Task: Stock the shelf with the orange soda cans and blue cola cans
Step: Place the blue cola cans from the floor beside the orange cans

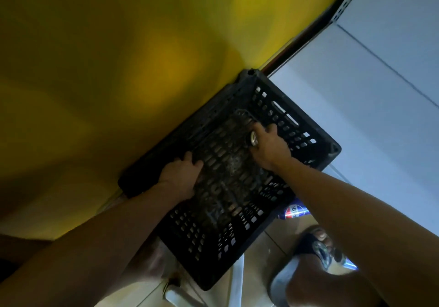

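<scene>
A black perforated plastic crate (240, 226) lies against the yellow wall, and both my hands reach into it. My right hand (269, 146) is closed around a can (254, 138) near the crate's far side; only the can's metal top shows, so its colour is hidden. My left hand (181, 176) rests on the crate floor by the left wall, its fingers spread and nothing in it. A blue cola can (293, 211) peeks out on the floor just beyond the crate's right edge, under my right forearm.
A white shelf (370, 107) with a perforated upright fills the right side. The yellow wall (114, 69) covers the left and top. My foot in a sandal (318, 242) stands on the tiled floor at the lower right.
</scene>
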Demonstrator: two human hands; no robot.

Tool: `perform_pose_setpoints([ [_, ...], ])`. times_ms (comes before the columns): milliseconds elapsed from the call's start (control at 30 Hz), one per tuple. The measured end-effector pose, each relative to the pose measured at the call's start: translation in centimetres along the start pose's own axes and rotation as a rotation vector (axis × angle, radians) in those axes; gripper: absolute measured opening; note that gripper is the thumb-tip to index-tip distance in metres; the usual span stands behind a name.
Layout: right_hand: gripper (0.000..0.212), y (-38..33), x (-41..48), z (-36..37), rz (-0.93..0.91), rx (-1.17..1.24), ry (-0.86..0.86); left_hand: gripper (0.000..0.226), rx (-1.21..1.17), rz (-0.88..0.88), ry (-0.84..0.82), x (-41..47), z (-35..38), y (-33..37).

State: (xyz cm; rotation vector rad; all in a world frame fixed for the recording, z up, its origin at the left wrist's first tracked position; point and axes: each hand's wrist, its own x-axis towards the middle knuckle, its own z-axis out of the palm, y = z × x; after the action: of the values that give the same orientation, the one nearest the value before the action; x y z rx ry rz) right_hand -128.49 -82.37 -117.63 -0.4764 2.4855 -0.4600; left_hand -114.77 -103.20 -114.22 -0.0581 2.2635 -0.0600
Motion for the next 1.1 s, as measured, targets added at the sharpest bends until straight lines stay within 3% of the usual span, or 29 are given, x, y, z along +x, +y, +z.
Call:
perform_pose_setpoints([
  [133,0.058,-1.9,-3.0,-3.6,-0.012,0.072,0.082,0.072,-0.009,0.064,0.208,-2.5,-4.2,0.1],
  [367,0.054,-5.0,-9.0,-11.2,-0.112,0.142,0.231,0.059,-0.232,0.135,0.641,-8.1,-10.9,-0.2],
  [467,0.054,-5.6,-12.4,-14.8,-0.150,0.118,0.312,0.042,-0.309,0.160,0.713,-9.9,-14.4,0.8],
  [600,0.051,-5.5,-17.1,-18.8,-0.166,0.103,0.441,0.038,-0.384,0.149,0.733,-11.5,-18.3,3.1],
  [733,0.041,-3.5,-21.0,-21.4,-0.079,0.268,0.635,0.027,-0.779,0.202,0.841,-12.9,-21.0,6.5],
  [833,0.028,-1.7,-22.6,-22.6,0.031,0.549,0.775,0.028,-1.261,0.111,0.745,-13.6,-22.7,9.4],
  [900,0.023,-0.9,-23.3,-23.3,0.101,0.812,0.803,0.040,-1.650,0.111,0.550,-14.0,-23.1,10.8],
  [1000,0.029,0.1,-24.4,-24.2,0.125,1.300,0.723,0.037,-2.082,0.263,0.218,-14.7,-23.3,12.1],
  [1100,0.031,0.9,-25.3,-25.0,0.056,1.564,0.592,0.043,-2.199,0.489,-0.012,-15.3,-23.5,12.7],
])
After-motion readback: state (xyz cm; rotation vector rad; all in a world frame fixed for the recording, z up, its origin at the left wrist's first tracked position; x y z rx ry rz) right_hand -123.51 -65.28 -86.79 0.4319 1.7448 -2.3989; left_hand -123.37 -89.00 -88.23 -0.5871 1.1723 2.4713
